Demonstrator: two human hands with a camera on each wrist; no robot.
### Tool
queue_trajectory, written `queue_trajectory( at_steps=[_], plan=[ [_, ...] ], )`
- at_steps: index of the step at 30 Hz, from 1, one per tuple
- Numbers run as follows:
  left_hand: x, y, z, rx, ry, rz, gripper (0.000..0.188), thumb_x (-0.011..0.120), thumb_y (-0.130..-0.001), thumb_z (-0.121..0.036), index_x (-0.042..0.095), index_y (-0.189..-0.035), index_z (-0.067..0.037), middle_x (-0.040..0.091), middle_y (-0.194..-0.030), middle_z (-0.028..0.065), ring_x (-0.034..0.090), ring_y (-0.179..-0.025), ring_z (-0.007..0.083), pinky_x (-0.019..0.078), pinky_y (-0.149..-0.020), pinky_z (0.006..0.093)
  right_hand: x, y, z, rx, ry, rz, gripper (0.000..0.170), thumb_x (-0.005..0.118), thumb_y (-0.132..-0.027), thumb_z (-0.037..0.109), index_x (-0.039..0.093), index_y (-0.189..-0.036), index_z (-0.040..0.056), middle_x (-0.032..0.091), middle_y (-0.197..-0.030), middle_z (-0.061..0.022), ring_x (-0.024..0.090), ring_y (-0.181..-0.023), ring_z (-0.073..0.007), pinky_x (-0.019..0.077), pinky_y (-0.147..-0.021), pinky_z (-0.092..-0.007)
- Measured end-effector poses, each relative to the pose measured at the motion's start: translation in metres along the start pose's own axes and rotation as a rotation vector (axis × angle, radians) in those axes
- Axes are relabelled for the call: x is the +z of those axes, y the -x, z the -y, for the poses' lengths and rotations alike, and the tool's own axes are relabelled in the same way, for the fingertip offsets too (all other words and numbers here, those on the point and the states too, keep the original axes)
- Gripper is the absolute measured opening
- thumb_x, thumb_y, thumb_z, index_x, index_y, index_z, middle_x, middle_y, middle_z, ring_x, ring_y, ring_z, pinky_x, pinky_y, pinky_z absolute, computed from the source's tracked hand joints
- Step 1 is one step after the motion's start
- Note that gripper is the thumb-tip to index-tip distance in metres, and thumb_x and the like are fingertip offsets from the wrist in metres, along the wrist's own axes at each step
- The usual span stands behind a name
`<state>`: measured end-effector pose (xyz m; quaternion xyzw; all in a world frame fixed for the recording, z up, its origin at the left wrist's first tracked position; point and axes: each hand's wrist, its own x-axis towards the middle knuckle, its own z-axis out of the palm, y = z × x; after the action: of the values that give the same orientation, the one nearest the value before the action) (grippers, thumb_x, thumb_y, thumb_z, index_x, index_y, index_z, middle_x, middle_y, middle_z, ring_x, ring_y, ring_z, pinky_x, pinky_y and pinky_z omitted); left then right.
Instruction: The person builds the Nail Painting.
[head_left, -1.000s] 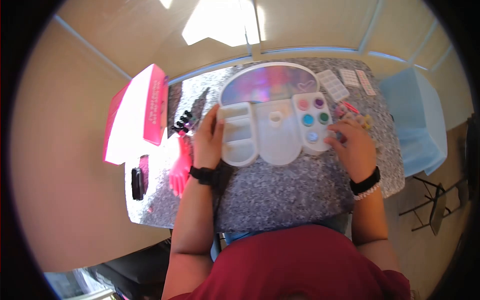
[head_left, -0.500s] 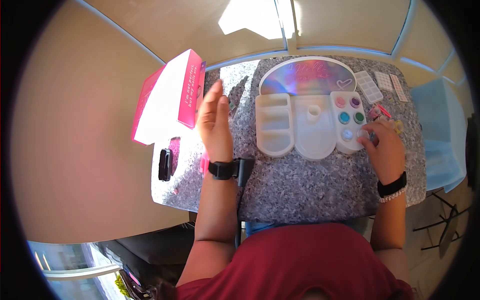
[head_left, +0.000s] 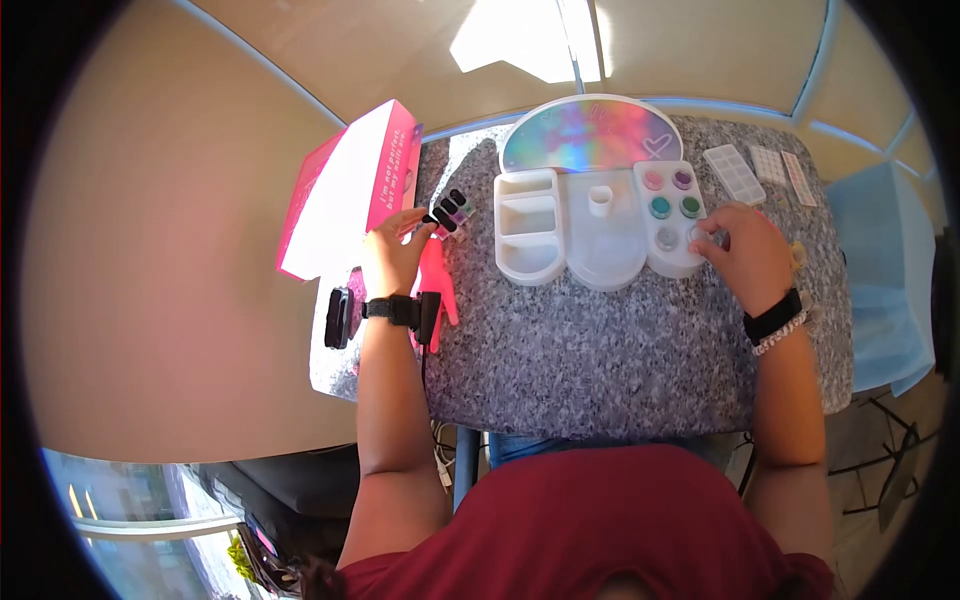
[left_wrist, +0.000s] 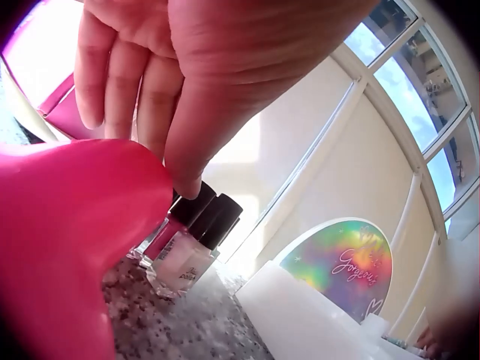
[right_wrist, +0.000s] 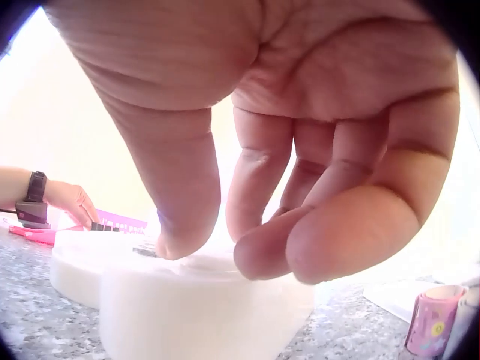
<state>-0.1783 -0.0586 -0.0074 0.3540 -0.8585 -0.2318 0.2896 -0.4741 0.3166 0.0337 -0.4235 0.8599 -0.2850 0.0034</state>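
My left hand (head_left: 393, 257) reaches over a pink model hand (head_left: 434, 272), its thumb and finger pinching the black cap of a nail polish bottle at the near end of a row. In the left wrist view, the thumb lies against a cap beside a pale pink nail polish bottle (left_wrist: 180, 262). At the right side of a white nail station (head_left: 606, 255), my right hand (head_left: 752, 258) pinches a small clear pot (head_left: 700, 238) in the lower right well. Pink, purple, teal and green pots (head_left: 690, 206) fill the wells above, with a pale one beside it.
A pink and white box (head_left: 355, 185) stands at the left, near a black object (head_left: 339, 318). At the back right lie a clear compartment tray (head_left: 735, 174) and sticker sheets (head_left: 798, 178). Small rolls (right_wrist: 435, 319) sit to the right of the station.
My left hand has left the station's left edge, lifted over the model hand, and come down on the polish bottles. The right hand stays at the lower right pot.
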Motion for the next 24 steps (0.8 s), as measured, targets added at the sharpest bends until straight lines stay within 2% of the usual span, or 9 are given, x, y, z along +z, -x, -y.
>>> queue_trajectory(
  at_steps=[3,5,6,9,12,13,17,18,24],
  plan=[
    [-0.002,0.001,-0.009,-0.087,0.030,0.036,0.030,0.081,-0.091,-0.013,0.077,-0.117,0.002,0.080,-0.110,0.0171,0.078,-0.105,0.0237,0.0592,-0.097,0.0362,0.001,0.002,0.002,0.041,-0.052,-0.001,0.023,0.086,-0.081,0.016,0.075,-0.096,0.0039,0.071,-0.103,-0.0087,0.070,-0.090,-0.0309,0.0548,-0.079,-0.0416],
    [-0.005,0.003,-0.016,-0.045,-0.042,-0.101,0.029,0.082,-0.090,-0.018,0.079,-0.111,0.002,0.081,-0.104,0.0171,0.079,-0.098,0.0267,0.0596,-0.091,0.0374,0.009,0.004,-0.007,-0.007,-0.043,-0.043,0.023,0.086,-0.081,0.016,0.075,-0.097,0.0037,0.071,-0.103,-0.0085,0.070,-0.088,-0.0303,0.0550,-0.079,-0.0410],
    [-0.010,0.007,-0.019,-0.096,-0.036,-0.139,0.027,0.081,-0.092,-0.013,0.077,-0.112,0.004,0.081,-0.104,0.0157,0.078,-0.099,0.0235,0.0598,-0.093,0.0347,0.013,0.006,-0.011,-0.054,-0.031,-0.087,0.024,0.086,-0.081,0.016,0.075,-0.098,0.0036,0.071,-0.104,-0.0083,0.070,-0.086,-0.0298,0.0551,-0.078,-0.0403],
    [-0.025,0.025,-0.064,-0.017,-0.022,-0.373,0.022,0.081,-0.091,-0.015,0.079,-0.108,0.000,0.081,-0.103,0.0126,0.078,-0.097,0.0237,0.0578,-0.092,0.0368,0.009,0.008,-0.004,0.025,-0.108,-0.056,0.025,0.086,-0.082,0.016,0.075,-0.100,0.0036,0.071,-0.105,-0.0078,0.070,-0.083,-0.0292,0.0554,-0.076,-0.0389],
    [-0.021,0.053,-0.124,-0.001,-0.008,-0.256,0.019,0.081,-0.091,-0.013,0.079,-0.106,-0.001,0.081,-0.103,0.0119,0.077,-0.095,0.0231,0.0573,-0.089,0.0361,0.007,0.011,-0.004,-0.004,-0.136,-0.065,0.024,0.085,-0.084,0.015,0.075,-0.102,0.0041,0.071,-0.106,-0.0074,0.071,-0.083,-0.0292,0.0556,-0.076,-0.0387],
    [-0.013,0.060,-0.125,0.031,0.082,-0.177,0.019,0.081,-0.091,-0.014,0.080,-0.108,-0.006,0.081,-0.104,0.0101,0.076,-0.097,0.0220,0.0526,-0.095,0.0383,0.007,0.012,-0.003,0.005,-0.138,-0.070,0.024,0.085,-0.084,0.015,0.075,-0.102,0.0041,0.071,-0.106,-0.0074,0.071,-0.083,-0.0292,0.0556,-0.076,-0.0387],
    [0.017,0.073,-0.124,0.092,-0.077,0.013,0.022,0.079,-0.092,-0.018,0.079,-0.114,-0.015,0.081,-0.106,0.0031,0.073,-0.098,0.0205,0.0319,-0.111,0.0422,0.012,0.015,-0.006,-0.015,-0.141,-0.104,0.023,0.084,-0.085,0.012,0.074,-0.104,0.0047,0.071,-0.106,-0.0074,0.071,-0.086,-0.0296,0.0560,-0.077,-0.0394],
    [0.022,0.076,-0.126,0.138,-0.134,-0.001,0.022,0.078,-0.092,-0.017,0.079,-0.114,-0.017,0.080,-0.105,0.0027,0.072,-0.097,0.0206,0.0312,-0.112,0.0450,0.012,0.015,-0.006,-0.029,-0.145,-0.118,0.022,0.083,-0.085,0.012,0.074,-0.104,0.0049,0.070,-0.106,-0.0075,0.072,-0.087,-0.0299,0.0561,-0.077,-0.0398],
    [0.034,0.075,-0.125,0.178,-0.311,-0.045,0.022,0.078,-0.094,-0.019,0.080,-0.115,-0.017,0.080,-0.109,0.0026,0.072,-0.103,0.0209,0.0329,-0.111,0.0433,0.011,0.016,-0.006,-0.032,-0.169,-0.109,0.022,0.083,-0.085,0.012,0.074,-0.104,0.0044,0.070,-0.106,-0.0077,0.071,-0.088,-0.0311,0.0561,-0.078,-0.0405]
  ],
)
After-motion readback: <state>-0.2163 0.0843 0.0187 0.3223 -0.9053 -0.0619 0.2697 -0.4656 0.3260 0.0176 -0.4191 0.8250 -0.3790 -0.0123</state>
